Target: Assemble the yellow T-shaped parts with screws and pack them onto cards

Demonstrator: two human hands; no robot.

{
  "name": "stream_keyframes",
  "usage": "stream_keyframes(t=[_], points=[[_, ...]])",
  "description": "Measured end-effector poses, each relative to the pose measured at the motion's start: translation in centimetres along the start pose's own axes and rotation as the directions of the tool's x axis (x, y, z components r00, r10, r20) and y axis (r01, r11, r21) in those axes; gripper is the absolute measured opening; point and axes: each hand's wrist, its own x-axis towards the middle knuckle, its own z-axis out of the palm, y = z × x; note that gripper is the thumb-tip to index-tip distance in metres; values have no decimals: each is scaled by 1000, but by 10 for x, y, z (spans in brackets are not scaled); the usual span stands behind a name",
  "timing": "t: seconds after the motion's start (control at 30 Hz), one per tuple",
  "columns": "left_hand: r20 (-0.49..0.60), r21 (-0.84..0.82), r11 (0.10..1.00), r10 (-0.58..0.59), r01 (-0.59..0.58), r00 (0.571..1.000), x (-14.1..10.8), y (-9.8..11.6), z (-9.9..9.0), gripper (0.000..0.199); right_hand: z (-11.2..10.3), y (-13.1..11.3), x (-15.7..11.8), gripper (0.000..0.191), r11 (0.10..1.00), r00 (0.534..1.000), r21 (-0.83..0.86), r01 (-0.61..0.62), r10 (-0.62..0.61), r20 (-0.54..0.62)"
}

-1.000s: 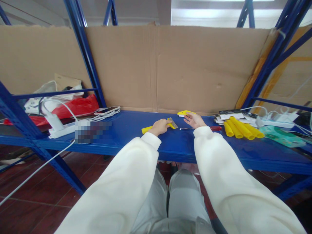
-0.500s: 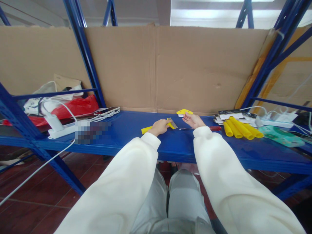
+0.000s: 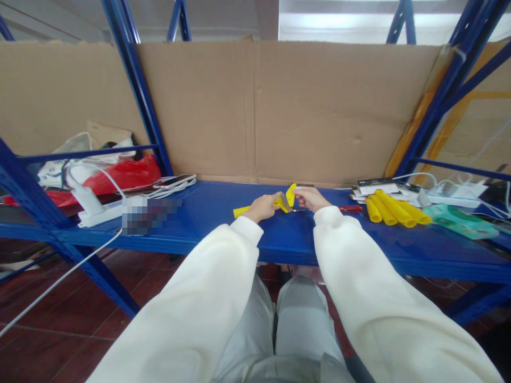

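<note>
My left hand (image 3: pixel 261 208) is closed around a scraper (image 3: pixel 240 211), whose yellow handle sticks out to the left and whose metal blade points right. Pinched in my right hand (image 3: pixel 311 198) is a small yellow angular piece (image 3: pixel 291 194), perhaps a blade cover, tilted upright close beside the scraper's blade; whether the two touch I cannot tell. Under and beside my right hand lies a screwdriver with a red handle (image 3: pixel 351 209), its shaft pointing left and partly hidden. A thin dark item at the back of the shelf is partly covered by the right hand.
Several yellow tubes (image 3: pixel 393 209) lie on the blue shelf (image 3: pixel 207 213) at right, before small boxes (image 3: pixel 377 186) and a green packet (image 3: pixel 459 221). At left are a white power strip (image 3: pixel 104 213), cables and a red bag (image 3: pixel 128 173). A cardboard wall (image 3: pixel 311 111) closes the back.
My right hand has taken hold of the yellow piece at the back of the shelf, turned it upright and brought it left to the scraper's blade. The left hand has barely moved.
</note>
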Motion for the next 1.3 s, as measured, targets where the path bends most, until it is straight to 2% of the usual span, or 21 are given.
stream_keyframes(t=[0.17, 0.33, 0.83, 1.1, 1.3], points=[[-9, -42, 998, 45, -45, 999, 2, -2, 3, 62, 2, 2, -1, 43, 997, 994, -76, -12, 21, 110], [-15, -49, 997, 62, -62, 998, 3, -3, 5, 62, 4, 1, -4, 44, 993, 995, -114, -40, 50, 85], [1, -41, 995, 88, -88, 996, 1, 1, 4, 72, 6, 0, -8, 41, 970, 990, -238, -41, 71, 119], [-4, -61, 995, 79, -80, 997, 1, 1, 4, 70, 11, 2, -8, 32, 911, 998, -410, -52, 66, 20], [-17, -64, 993, 102, -103, 995, 2, -1, 6, 70, 14, 3, -10, 37, 883, 999, -467, -41, 45, -3]])
